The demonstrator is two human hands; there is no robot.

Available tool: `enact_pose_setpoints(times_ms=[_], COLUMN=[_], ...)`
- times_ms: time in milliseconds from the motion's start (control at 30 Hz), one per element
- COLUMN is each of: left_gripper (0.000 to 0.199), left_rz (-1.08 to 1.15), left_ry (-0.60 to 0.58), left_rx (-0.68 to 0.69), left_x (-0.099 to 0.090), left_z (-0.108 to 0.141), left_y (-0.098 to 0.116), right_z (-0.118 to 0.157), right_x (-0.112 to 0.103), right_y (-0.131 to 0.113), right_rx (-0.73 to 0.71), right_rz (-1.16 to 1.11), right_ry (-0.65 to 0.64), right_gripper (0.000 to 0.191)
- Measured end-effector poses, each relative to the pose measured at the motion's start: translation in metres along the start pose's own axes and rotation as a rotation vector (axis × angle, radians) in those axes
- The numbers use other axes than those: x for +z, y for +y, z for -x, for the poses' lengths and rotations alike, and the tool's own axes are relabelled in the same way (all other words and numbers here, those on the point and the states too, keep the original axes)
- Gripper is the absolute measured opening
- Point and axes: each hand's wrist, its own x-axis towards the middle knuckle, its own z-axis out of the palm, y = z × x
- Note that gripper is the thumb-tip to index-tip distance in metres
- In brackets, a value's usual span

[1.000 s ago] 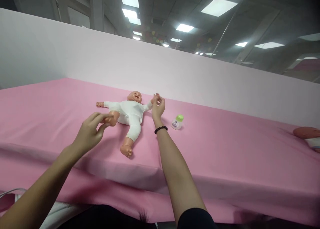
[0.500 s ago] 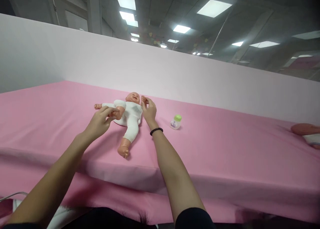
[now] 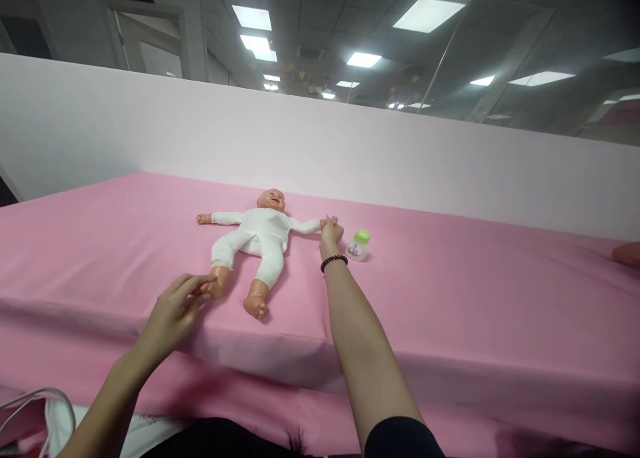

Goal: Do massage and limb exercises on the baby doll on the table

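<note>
A baby doll with a white cloth body lies face up on the pink-covered table, its head toward the wall. Both its arms are spread out sideways. My left hand has its fingers closed on the doll's foot at the left, near the front edge. With my right hand, a dark coiled band on its wrist, I hold the doll's hand on the right side. Just right of that hand stands a small clear bottle with a green cap. The doll's other foot rests on the cloth.
Behind the table runs a low white wall, with glass above it that shows ceiling lights. Part of a skin-coloured object shows at the right edge. A pale cable curves at the lower left.
The doll's raised leg has come down toward the front edge with my left hand. My right hand has moved right, and the doll's arm there is now stretched outward.
</note>
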Motion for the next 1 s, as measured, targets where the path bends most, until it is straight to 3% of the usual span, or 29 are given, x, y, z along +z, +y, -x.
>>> enact_pose_setpoints(times_ms=[100,200,300,400,500,600,733,867,933,1000], left_gripper=[0.019,0.021,0.024,0.03,0.033,0.035,0.024,0.022,0.023,0.025], left_rz=[-0.009,0.0,0.006,0.004,-0.002,0.023,0.033,0.014,0.012,0.013], left_ry=[0.094,0.153,0.038,-0.112,-0.199,-0.132,0.024,0.046,0.012,-0.01], left_rx=[0.053,0.115,0.144,0.147,0.179,0.179,0.144,0.079,0.052,0.03], left_x=[-0.005,0.001,0.022,0.045,0.057,0.049,0.021,0.0,-0.002,0.0], left_z=[-0.03,-0.072,-0.113,-0.138,-0.144,-0.133,-0.099,-0.05,-0.025,-0.004], left_y=[0.011,0.021,0.024,0.021,0.017,0.014,0.016,0.018,0.014,0.009], right_z=[0.003,0.019,0.04,0.054,0.057,0.051,0.035,0.012,0.001,-0.006], right_x=[0.011,0.024,0.034,0.04,0.04,0.037,0.03,0.022,0.016,0.01], right_y=[-0.015,-0.028,-0.032,-0.026,-0.019,-0.019,-0.021,-0.01,0.003,0.016], right_rx=[-0.049,-0.326,-0.623,-0.882,-0.971,-0.854,-0.601,-0.125,0.105,0.202], right_rz=[-0.003,-0.016,0.105,0.344,0.499,0.444,0.154,-0.007,-0.043,-0.06], right_ry=[0.006,-0.164,-0.402,-0.632,-0.72,-0.583,-0.284,0.011,0.08,0.069], right_gripper=[0.032,0.033,0.03,0.03,0.032,0.032,0.032,0.034,0.035,0.034])
